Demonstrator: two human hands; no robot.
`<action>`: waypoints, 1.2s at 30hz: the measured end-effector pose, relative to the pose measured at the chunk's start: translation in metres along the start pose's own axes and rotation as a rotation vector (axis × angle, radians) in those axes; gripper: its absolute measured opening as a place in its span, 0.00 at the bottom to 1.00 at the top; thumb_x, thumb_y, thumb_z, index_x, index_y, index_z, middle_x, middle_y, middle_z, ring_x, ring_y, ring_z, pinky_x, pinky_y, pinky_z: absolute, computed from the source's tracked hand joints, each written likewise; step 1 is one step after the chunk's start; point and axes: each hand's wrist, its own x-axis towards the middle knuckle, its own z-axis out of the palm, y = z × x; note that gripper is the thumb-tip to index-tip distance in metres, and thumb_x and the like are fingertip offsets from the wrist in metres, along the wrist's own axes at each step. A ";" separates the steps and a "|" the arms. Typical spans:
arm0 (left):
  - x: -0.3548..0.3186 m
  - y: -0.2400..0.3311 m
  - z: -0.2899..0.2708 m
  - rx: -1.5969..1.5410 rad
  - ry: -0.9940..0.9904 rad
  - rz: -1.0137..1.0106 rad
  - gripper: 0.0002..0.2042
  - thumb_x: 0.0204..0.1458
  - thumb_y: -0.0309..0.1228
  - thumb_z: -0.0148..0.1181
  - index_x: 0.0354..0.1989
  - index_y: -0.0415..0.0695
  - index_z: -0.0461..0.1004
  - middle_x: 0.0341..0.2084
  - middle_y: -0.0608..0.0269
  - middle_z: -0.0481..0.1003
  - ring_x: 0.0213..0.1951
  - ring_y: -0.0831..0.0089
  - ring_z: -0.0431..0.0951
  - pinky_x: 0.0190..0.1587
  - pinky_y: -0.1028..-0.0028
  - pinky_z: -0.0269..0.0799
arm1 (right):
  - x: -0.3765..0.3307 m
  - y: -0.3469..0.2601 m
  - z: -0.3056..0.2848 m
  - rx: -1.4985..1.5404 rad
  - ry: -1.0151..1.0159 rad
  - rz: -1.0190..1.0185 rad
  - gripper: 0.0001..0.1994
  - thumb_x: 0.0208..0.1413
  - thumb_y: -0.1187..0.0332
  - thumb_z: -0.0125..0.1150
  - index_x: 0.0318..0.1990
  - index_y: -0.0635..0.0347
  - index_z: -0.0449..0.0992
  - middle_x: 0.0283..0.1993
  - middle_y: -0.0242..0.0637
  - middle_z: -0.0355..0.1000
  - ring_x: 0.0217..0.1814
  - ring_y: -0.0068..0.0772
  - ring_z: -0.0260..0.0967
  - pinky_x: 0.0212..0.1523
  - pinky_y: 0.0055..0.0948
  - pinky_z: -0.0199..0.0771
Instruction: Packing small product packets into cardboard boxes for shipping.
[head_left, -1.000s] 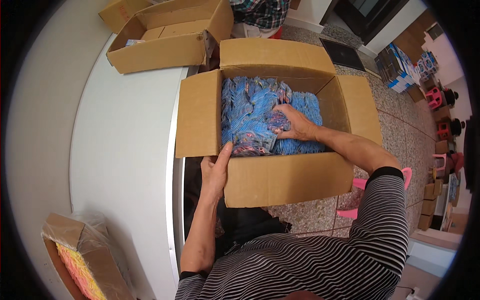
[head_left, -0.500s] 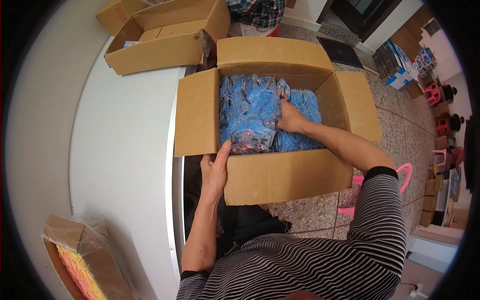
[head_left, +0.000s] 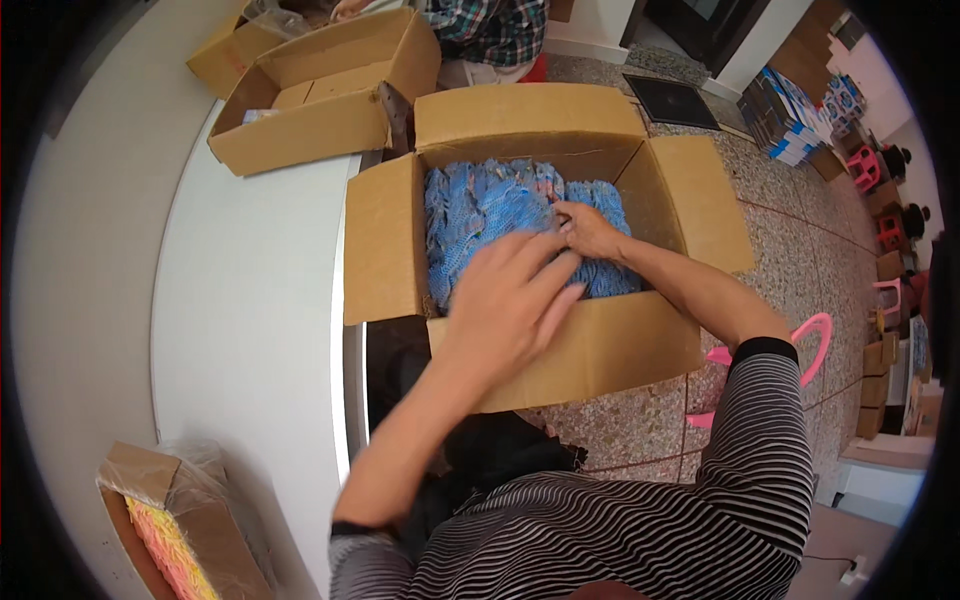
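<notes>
An opened cardboard box stands in front of me with its flaps folded out. Packed inside are rows of thin blue-patterned plastic packets, a larger stack at left and a lower one at right. My left hand hovers over the near side of the box, its fingers spread and slightly blurred, apparently holding nothing. Inside, where the two stacks meet, my right hand has its fingers curled at the packets' edge. What it pinches is hidden, and the left fingertips are close beside it.
A white tabletop runs along the left. On it are another open carton and a plastic-wrapped box of pink and yellow pieces. A person in a plaid shirt sits beyond. A pink plastic chair stands at right.
My left hand has let go of the box's near left corner and swung up and right over the packets. My right hand stays among them, its fingers now curled at the top edge.
</notes>
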 end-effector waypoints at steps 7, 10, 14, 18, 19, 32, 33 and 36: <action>0.055 -0.091 0.113 0.287 -0.709 0.224 0.20 0.55 0.42 0.65 0.53 0.46 0.74 0.54 0.59 0.73 0.62 0.61 0.68 0.67 0.52 0.57 | -0.012 0.006 -0.017 0.604 -0.061 0.130 0.15 0.55 0.81 0.57 0.51 0.62 0.76 0.49 0.40 0.77 0.54 0.30 0.74 0.54 0.28 0.74; 0.048 -0.097 0.130 0.321 -0.677 0.336 0.21 0.54 0.46 0.64 0.52 0.47 0.75 0.56 0.59 0.72 0.61 0.60 0.68 0.68 0.54 0.56 | -0.011 -0.003 -0.029 0.965 -0.137 0.269 0.20 0.59 0.82 0.52 0.60 0.65 0.72 0.55 0.41 0.76 0.55 0.34 0.75 0.54 0.29 0.76; 0.038 -0.106 0.137 0.412 -0.807 0.439 0.21 0.57 0.49 0.59 0.51 0.47 0.78 0.58 0.63 0.73 0.63 0.63 0.68 0.71 0.55 0.50 | -0.007 -0.010 -0.032 1.045 -0.193 0.308 0.17 0.61 0.81 0.46 0.56 0.67 0.73 0.51 0.42 0.76 0.52 0.34 0.76 0.52 0.26 0.77; 0.038 -0.101 0.134 0.561 -0.994 0.308 0.16 0.58 0.42 0.55 0.47 0.48 0.83 0.58 0.65 0.74 0.65 0.65 0.66 0.72 0.55 0.48 | -0.002 -0.014 -0.051 0.659 -0.032 0.437 0.13 0.60 0.77 0.48 0.50 0.64 0.74 0.47 0.38 0.75 0.51 0.32 0.75 0.45 0.32 0.80; 0.037 -0.101 0.130 0.559 -1.000 0.295 0.16 0.58 0.42 0.55 0.47 0.48 0.83 0.58 0.65 0.74 0.65 0.65 0.66 0.72 0.55 0.48 | 0.000 -0.027 -0.055 0.349 0.031 0.475 0.12 0.60 0.75 0.50 0.49 0.63 0.75 0.47 0.37 0.75 0.51 0.32 0.75 0.43 0.35 0.81; 0.022 -0.109 0.145 0.544 -0.903 0.198 0.19 0.56 0.42 0.55 0.51 0.47 0.82 0.63 0.63 0.72 0.70 0.62 0.60 0.75 0.55 0.37 | 0.060 -0.055 0.010 0.043 0.368 0.328 0.41 0.56 0.35 0.56 0.57 0.72 0.75 0.58 0.65 0.70 0.62 0.63 0.68 0.62 0.45 0.66; 0.019 -0.111 0.156 0.558 -0.871 0.184 0.20 0.57 0.42 0.54 0.53 0.46 0.81 0.65 0.62 0.70 0.72 0.62 0.58 0.75 0.55 0.35 | 0.063 -0.039 0.012 -0.032 0.447 0.223 0.40 0.57 0.36 0.57 0.57 0.71 0.75 0.58 0.67 0.69 0.62 0.64 0.67 0.63 0.46 0.65; 0.019 -0.109 0.157 0.545 -0.979 0.156 0.20 0.59 0.41 0.51 0.55 0.47 0.80 0.68 0.60 0.66 0.73 0.64 0.55 0.75 0.54 0.34 | 0.054 -0.041 0.015 -0.080 0.359 0.137 0.38 0.60 0.38 0.54 0.59 0.70 0.73 0.59 0.70 0.67 0.63 0.66 0.64 0.65 0.47 0.62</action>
